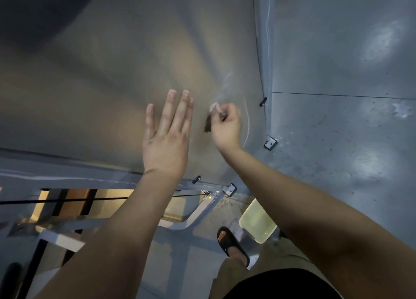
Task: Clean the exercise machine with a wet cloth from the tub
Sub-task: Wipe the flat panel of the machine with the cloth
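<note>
A large clear panel [126,78] of the exercise machine fills the upper left. My left hand [166,136] lies flat against it with fingers straight. Just to its right, my right hand [225,125] grips a small wet cloth [208,124] bunched in curled fingers and presses it on the panel; a pale wet smear curves up from it. The yellowish tub [257,221] with water stands on the floor below, near my sandalled foot [231,242].
The machine's grey metal frame [67,179] runs under the panel, with small brackets [270,143] at the panel's edge. A black cable [67,200] crosses below. Grey concrete floor [349,141] spreads to the right.
</note>
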Demonstrator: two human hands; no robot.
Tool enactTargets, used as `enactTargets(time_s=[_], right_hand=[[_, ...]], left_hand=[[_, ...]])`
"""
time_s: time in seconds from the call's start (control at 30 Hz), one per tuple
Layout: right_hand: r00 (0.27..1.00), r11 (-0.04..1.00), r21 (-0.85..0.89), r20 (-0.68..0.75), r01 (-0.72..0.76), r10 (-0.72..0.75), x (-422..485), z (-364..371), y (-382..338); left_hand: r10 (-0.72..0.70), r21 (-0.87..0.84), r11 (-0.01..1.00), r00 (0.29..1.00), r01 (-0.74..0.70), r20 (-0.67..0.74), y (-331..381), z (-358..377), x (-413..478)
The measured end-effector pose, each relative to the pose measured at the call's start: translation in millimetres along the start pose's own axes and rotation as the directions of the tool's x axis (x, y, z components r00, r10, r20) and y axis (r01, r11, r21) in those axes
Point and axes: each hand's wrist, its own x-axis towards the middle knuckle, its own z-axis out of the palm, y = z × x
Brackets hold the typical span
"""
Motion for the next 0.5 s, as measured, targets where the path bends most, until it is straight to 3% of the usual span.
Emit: enactTargets(time_s=[0.1, 0.27, 0.3, 0.4, 0.43, 0.5], right_hand=[[0.974, 0.994, -0.045, 0.206, 0.103, -0.092, -12, -7, 16], [1.0, 1.0, 0.009, 0.02, 0.005, -0.005, 0, -3, 17], [0.999, 0.999, -0.018, 0.033, 0.036, -0.035, -16, 3, 22], [0.927, 0.982, -0.047, 0.341, 0.18, -0.154, -61, 11, 36], [0.919, 0.975, -0.081, 0.359, 0.208, -0.166, -61, 10, 37], [0.959, 0.983, -0.101, 0.254, 0.154, -0.124, -37, 7, 41]], left_hand=[[0.011, 0.007, 1.0, 1.0, -0.011, 0.001, -1, 3, -2], [0.041, 0.008, 0.999, 0.999, -0.041, 0.001, -1, 4, -5], [0.045, 0.014, 0.999, 0.999, -0.045, 0.001, -1, 4, -6], [0.081, 0.035, 0.996, 0.996, -0.082, 0.036, -4, 8, -17], [0.083, 0.04, 0.996, 0.995, -0.085, 0.045, -6, 12, -22], [0.091, 0.059, 0.994, 0.994, -0.095, 0.067, -10, 15, -31]])
